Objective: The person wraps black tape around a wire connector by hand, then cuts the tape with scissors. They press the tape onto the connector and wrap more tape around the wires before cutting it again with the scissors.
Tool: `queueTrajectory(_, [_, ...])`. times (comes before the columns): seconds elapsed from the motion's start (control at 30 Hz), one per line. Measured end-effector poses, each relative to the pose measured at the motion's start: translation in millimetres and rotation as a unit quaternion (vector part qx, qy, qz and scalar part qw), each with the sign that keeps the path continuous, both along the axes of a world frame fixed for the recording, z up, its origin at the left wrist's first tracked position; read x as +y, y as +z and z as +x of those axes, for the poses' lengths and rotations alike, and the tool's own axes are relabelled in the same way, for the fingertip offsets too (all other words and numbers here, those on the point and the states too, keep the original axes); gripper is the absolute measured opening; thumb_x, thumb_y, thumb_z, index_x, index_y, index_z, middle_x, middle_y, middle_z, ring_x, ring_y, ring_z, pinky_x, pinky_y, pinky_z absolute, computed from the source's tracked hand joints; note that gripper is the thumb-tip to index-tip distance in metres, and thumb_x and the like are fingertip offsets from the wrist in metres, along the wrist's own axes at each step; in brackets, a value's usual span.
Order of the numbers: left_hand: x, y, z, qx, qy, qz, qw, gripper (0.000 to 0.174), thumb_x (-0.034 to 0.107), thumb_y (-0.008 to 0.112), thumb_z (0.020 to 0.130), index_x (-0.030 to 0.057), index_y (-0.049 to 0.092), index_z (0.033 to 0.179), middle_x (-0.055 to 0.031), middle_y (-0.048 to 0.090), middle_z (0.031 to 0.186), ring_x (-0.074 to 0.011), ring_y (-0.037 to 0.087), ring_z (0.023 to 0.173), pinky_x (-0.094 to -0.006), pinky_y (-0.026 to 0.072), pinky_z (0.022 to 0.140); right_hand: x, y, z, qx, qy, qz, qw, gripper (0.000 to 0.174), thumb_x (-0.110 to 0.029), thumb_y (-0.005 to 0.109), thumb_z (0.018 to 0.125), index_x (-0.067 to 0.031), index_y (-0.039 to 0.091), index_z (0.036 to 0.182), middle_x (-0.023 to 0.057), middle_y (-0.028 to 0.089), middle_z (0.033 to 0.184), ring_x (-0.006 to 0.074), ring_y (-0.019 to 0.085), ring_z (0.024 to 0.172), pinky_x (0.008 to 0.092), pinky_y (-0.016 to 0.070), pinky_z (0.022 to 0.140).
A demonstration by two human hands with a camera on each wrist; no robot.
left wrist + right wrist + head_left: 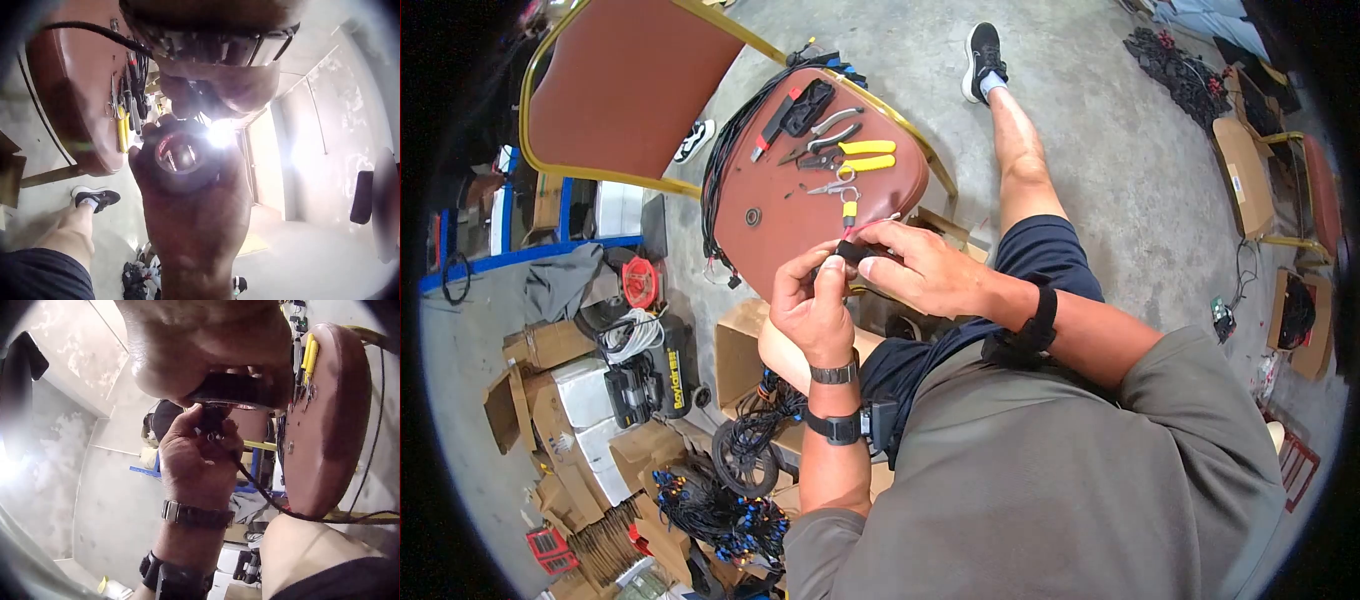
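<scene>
Both hands meet over the front of the chair seat, around a small black piece [852,251] whose kind cannot be told. My left hand [815,312] pinches it from the left, thumb on top. From the right, my right hand [925,268] grips it between thumb and fingers. In the right wrist view a flat black part [232,387] shows under the right hand, close above the left hand [195,456]. A dark cable [262,490] trails from there. Pink-red wires [847,233] with a yellow-and-black end [850,213] lie just beyond the fingertips.
On the brown chair seat [750,245] lie yellow-handled pliers [867,155], scissors [832,187], grey-handled pliers [837,125], a red cutter [772,130] and a small ring [752,216]. Bundled black cables [720,515] and cardboard boxes [550,345] crowd the lower left.
</scene>
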State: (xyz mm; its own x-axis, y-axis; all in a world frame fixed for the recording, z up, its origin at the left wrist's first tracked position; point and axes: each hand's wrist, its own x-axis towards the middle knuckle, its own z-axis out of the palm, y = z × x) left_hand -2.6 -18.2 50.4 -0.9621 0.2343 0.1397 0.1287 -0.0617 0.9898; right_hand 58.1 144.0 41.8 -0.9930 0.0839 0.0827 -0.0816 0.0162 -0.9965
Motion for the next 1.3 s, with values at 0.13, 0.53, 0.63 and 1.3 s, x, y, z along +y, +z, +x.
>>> queueTrajectory(0.13, [6.2, 10.2, 3.1, -0.046, -0.004, 0.044, 0.998, 0.015, -0.006, 0.064, 0.090, -0.0005, 0.062, 0.104, -0.0149, 0.071, 0.105, -0.0135, 0.068, 0.075, -0.0237, 0.0558, 0.062, 3.6, -1.0, -7.2, -0.016, 0.031, -0.036, 0.999, 0.037, -0.023, 0.053, 0.095, 0.0038, 0.064, 0.117, 0.0203, 0.066, 0.111, 0.0333, 0.066, 0.106, 0.0393, 0.0501, 0.093])
queueTrajectory(0.53, [-0.3, 3.8, -1.8, -0.089, -0.082, 0.021, 0.992, 0.019, -0.004, 0.066, 0.090, -0.0008, 0.065, 0.109, -0.0093, 0.070, 0.091, -0.0111, 0.061, 0.065, -0.0226, 0.0481, 0.053, 13.5, -12.5, -12.7, -0.010, 0.050, -0.006, 0.999, 0.036, -0.030, 0.053, 0.098, 0.0028, 0.067, 0.099, 0.0189, 0.070, 0.093, 0.0339, 0.068, 0.089, 0.0418, 0.0524, 0.084])
queueTrajectory(0.63, [5.6, 9.0, 2.6, -0.079, -0.042, -0.020, 0.996, 0.022, -0.006, 0.066, 0.089, -0.0001, 0.065, 0.110, -0.0087, 0.070, 0.091, -0.0098, 0.060, 0.065, -0.0207, 0.0469, 0.052, 14.0, -14.8, -12.1, -0.011, 0.046, 0.050, 0.998, 0.038, -0.032, 0.053, 0.096, 0.0024, 0.067, 0.099, 0.0205, 0.070, 0.093, 0.0350, 0.068, 0.089, 0.0433, 0.0526, 0.082])
queueTrajectory(1.3, [0.7, 2.8, 4.8, -0.159, 0.023, 0.117, 0.980, 0.026, -0.007, 0.065, 0.086, 0.0036, 0.066, 0.110, -0.0125, 0.071, 0.085, -0.0154, 0.060, 0.051, -0.0223, 0.0417, 0.040, -0.5, -23.4, -7.8, -0.015, 0.072, 0.020, 0.997, 0.034, -0.031, 0.053, 0.098, -0.0028, 0.072, 0.099, 0.0184, 0.071, 0.096, 0.0365, 0.069, 0.093, 0.0434, 0.0522, 0.086])
